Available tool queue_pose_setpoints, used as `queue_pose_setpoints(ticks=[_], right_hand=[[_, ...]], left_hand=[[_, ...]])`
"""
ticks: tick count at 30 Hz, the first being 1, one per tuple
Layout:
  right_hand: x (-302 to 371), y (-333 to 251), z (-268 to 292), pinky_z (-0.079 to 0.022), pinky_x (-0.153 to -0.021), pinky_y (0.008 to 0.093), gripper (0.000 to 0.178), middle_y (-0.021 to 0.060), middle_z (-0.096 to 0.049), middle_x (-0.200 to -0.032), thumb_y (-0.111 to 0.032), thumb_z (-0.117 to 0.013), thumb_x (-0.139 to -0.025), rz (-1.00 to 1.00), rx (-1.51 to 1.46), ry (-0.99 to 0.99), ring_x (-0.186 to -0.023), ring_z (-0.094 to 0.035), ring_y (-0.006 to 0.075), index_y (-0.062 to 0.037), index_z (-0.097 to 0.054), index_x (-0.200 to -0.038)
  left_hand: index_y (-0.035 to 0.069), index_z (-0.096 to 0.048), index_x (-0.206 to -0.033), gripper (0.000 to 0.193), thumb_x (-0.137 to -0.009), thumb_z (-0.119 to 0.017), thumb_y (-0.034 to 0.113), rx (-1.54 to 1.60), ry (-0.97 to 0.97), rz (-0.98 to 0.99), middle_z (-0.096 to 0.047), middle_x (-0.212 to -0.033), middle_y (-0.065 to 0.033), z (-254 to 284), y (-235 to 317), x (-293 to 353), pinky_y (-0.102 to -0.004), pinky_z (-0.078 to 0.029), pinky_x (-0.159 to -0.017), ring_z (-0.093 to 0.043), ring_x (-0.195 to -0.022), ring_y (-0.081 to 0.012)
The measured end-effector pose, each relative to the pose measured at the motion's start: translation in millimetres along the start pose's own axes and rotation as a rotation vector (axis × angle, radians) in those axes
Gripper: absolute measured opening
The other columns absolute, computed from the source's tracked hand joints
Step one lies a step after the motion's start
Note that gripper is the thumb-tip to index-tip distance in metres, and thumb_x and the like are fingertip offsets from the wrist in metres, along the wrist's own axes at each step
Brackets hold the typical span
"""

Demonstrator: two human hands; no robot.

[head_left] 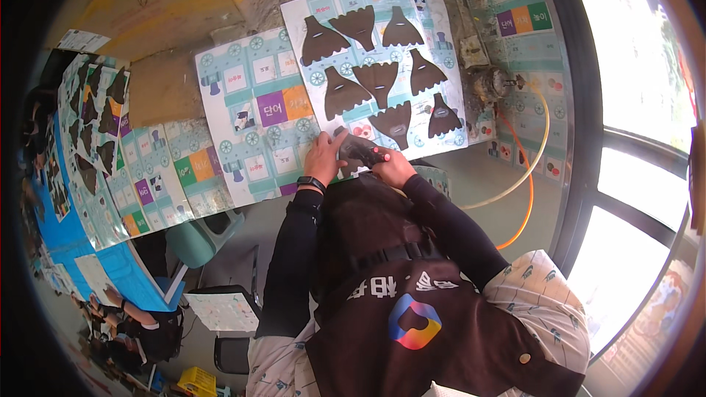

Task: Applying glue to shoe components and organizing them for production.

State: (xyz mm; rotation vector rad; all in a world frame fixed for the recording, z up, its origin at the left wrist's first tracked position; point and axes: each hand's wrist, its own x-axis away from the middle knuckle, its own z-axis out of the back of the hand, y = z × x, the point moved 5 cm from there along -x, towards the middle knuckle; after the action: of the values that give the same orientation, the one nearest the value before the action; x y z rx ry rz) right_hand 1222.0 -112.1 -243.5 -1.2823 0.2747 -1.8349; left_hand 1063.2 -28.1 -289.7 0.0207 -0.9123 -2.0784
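Observation:
At the front edge of the table, my left hand [323, 159] grips the left side of a dark brown piece [359, 149] with its fingers and thumb. My right hand [393, 168] is closed at the piece's right side, with a small red object [382, 153] showing at its fingertips. What kind of thing that red object belongs to is not clear. Beyond my hands, several flat dark brown fan-shaped pieces [377, 83] with scalloped edges lie in rows on a printed sheet [450, 66]. Some carry a small pale mark or slit.
More printed sheets [220, 66] overlap to the left. A crusted metal fitting [491, 87] with yellow and orange hoses [531, 191] sits at the right, near a window. Cardboard [147, 0] lies at the back left. A teal chair [195, 242] and other people [140, 323] are at lower left.

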Motion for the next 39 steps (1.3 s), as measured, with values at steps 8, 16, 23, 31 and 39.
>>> queue_pose_setpoints(ticks=[8,16,23,31,39], right_hand=[[7,11,23,-0.048,-0.08,0.0451,0.037,0.0248,-0.065,-0.094,-0.017,-0.056,-0.074,-0.117,0.01,0.089,-0.092,-0.059,0.0435,-0.0047,-0.063,-0.109],[0,-11,25,-0.05,-0.075,0.0337,0.035,0.0145,-0.068,-0.082,-0.014,-0.063,-0.069,0.051,-0.24,0.064,-0.077,-0.066,0.0263,0.0005,-0.064,-0.101],[-45,-42,64,-0.051,-0.066,0.0357,0.031,0.017,-0.065,-0.073,-0.014,-0.067,-0.065,-0.049,-0.406,0.221,-0.069,-0.066,0.0253,0.0011,-0.065,-0.091],[-84,-65,71,-0.05,-0.059,0.0361,0.023,0.015,-0.065,-0.068,-0.013,-0.061,-0.072,-0.116,-0.334,0.285,-0.058,-0.064,0.0248,0.0006,-0.062,-0.09],[-94,-72,58,-0.05,-0.055,0.0342,0.018,0.0126,-0.064,-0.064,-0.01,-0.06,-0.076,-0.109,-0.311,0.165,-0.056,-0.064,0.0211,0.0032,-0.062,-0.089]], left_hand=[[0.027,-0.046,-0.137,0.08,-0.066,-0.082,0.014,0.005,-0.018,-0.009,-0.049,-0.102,-0.0097,2,2,0,-0.0391,-0.048,-0.083,-0.054,-0.1,-0.0303],[0.021,-0.051,-0.132,0.066,-0.072,-0.077,0.012,0.066,-0.025,0.036,-0.051,-0.102,-0.0106,9,-1,-8,-0.0416,-0.049,-0.081,-0.055,-0.097,-0.0322],[0.021,-0.049,-0.135,0.07,-0.072,-0.078,0.015,0.04,0.23,-0.02,-0.052,-0.1,-0.0115,71,-20,-89,-0.0402,-0.049,-0.077,-0.057,-0.092,-0.0317],[0.034,-0.045,-0.137,0.083,-0.066,-0.084,0.016,-0.058,0.026,0.021,-0.051,-0.107,-0.0093,69,-31,-116,-0.0392,-0.049,-0.083,-0.057,-0.101,-0.0303],[0.034,-0.045,-0.137,0.084,-0.066,-0.083,0.014,-0.011,0.058,0.009,-0.05,-0.109,-0.0098,68,-31,-116,-0.0393,-0.049,-0.084,-0.057,-0.102,-0.0307]])
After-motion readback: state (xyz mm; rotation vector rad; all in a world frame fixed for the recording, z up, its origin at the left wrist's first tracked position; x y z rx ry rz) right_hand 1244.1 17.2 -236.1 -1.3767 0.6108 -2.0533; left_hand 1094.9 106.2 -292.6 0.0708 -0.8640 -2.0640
